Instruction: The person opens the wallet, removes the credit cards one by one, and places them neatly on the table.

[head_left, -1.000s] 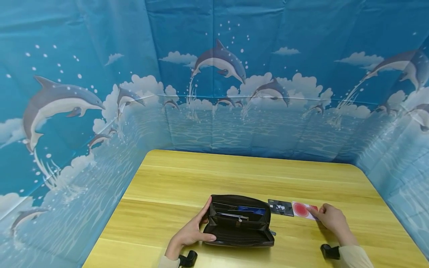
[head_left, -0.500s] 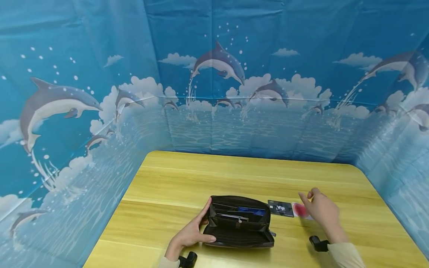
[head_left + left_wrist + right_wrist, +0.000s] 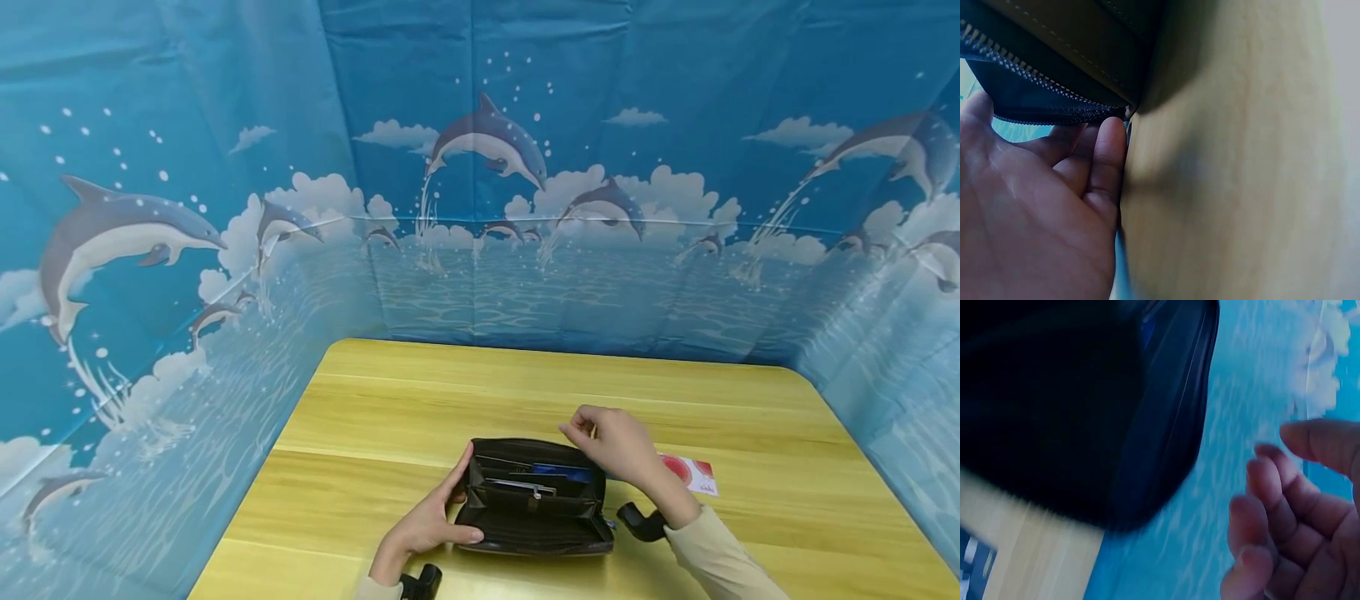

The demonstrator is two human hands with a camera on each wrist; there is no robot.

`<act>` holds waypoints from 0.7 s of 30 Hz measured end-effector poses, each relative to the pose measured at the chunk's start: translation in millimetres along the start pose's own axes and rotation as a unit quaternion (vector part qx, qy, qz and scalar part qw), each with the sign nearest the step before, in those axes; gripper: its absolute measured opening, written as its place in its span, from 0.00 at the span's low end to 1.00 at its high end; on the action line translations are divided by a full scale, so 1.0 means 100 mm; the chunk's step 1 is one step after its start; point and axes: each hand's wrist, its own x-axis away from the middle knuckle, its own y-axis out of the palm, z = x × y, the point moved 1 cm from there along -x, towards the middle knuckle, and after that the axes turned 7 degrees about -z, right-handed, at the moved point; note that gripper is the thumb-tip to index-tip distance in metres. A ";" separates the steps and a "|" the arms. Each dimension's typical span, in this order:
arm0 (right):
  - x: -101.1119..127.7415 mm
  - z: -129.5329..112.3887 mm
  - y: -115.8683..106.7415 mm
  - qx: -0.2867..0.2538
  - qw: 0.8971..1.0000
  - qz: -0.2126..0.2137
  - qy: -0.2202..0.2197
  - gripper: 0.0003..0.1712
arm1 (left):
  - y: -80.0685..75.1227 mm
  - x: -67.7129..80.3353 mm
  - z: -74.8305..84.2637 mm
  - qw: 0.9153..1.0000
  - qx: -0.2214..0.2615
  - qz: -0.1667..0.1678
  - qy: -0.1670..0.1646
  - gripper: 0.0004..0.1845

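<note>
A black zip wallet [image 3: 536, 504] lies open on the wooden table [image 3: 525, 392], with cards in its inner slots. My left hand [image 3: 459, 498] rests against its left end, fingers straight along the far flap and thumb laid on the near flap. In the left wrist view the fingers [image 3: 1107, 156] lie beside the zipper edge of the wallet [image 3: 1054, 56]. My right hand [image 3: 579, 425] hovers over the wallet's far right corner, fingers loosely curled and holding nothing. The right wrist view shows that hand [image 3: 1297, 519] bare beside the blurred wallet [image 3: 1085, 394]. A red-and-white card [image 3: 693, 473] lies to the right.
Blue dolphin-print cloth [image 3: 480, 208] walls the table on the left, back and right. The black card seen before is hidden behind my right hand. The far half of the tabletop shows bare wood.
My right hand let go of the red card, lifted and swung left from the cards to above the wallet's right end. The left hand and the wallet stayed put.
</note>
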 end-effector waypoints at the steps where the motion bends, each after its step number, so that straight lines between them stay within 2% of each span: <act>1: -0.03 -0.04 0.03 -0.008 1.000 -0.018 -0.016 0.10 | 0.00 0.00 0.00 1.000 -0.002 0.000 0.001 0.60; 6: -0.13 -0.22 0.18 -0.020 0.991 -0.108 -0.082 0.09 | 0.00 0.00 -0.01 1.000 0.000 0.002 0.007 0.60; 10: -0.17 -0.30 0.28 0.014 0.984 -0.142 -0.110 0.07 | 0.01 -0.01 -0.01 1.000 0.011 -0.003 0.017 0.60; 15: -0.18 -0.33 0.35 0.055 0.983 -0.131 -0.119 0.06 | 0.01 -0.01 -0.02 1.000 0.016 -0.006 0.019 0.60; 21: -0.16 -0.36 0.37 0.087 0.986 -0.108 -0.096 0.05 | 0.01 0.00 -0.02 1.000 0.009 -0.001 0.019 0.60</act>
